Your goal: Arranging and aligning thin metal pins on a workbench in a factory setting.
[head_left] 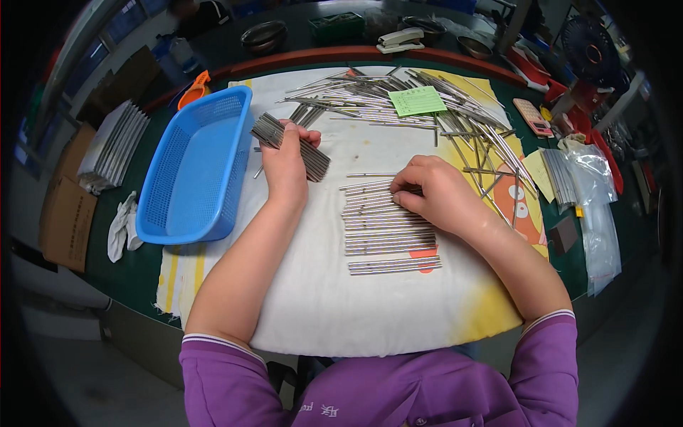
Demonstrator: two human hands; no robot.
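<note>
A row of metal rods (388,235) lay on the cloth (384,320). The right hand (430,191), fingers drawn narrow, was at its far right; any grip could not be determined. The left hand (287,165) held a rod bundle (316,162). Beyond, a green slip (417,101) topped a loose rod pile (356,107).

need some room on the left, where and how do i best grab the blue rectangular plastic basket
Probably take the blue rectangular plastic basket by its rim, midway along both long sides, from above: its open side faces up, with the rim exposed. The left hand holds a bundle of thin grey metal rods, so would need freeing first.
</note>
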